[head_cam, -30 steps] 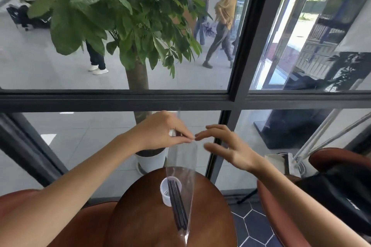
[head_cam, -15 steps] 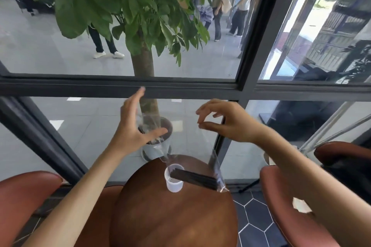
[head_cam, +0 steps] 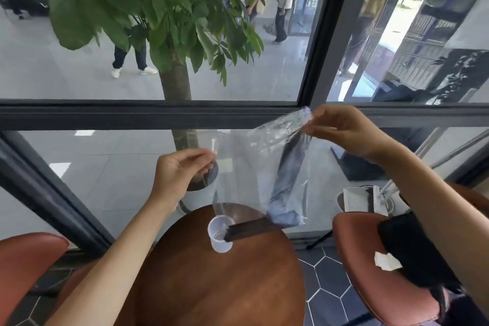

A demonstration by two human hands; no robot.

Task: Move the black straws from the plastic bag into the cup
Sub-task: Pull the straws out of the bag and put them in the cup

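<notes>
The right hand [head_cam: 344, 132] pinches the bag [head_cam: 254, 164] by a top corner; the left hand [head_cam: 180, 172] pinches its other edge. The straws [head_cam: 251, 229] lean into the cup [head_cam: 219, 237]. Lifting slowly should keep the cup upright.

Two bare forearms; sleeveless to frame edge

Table [head_cam: 211, 286] bare nearside of the cup [head_cam: 219, 235]; plastic bag [head_cam: 259, 167] hangs above it, straws [head_cam: 251, 227] jutting right
</notes>
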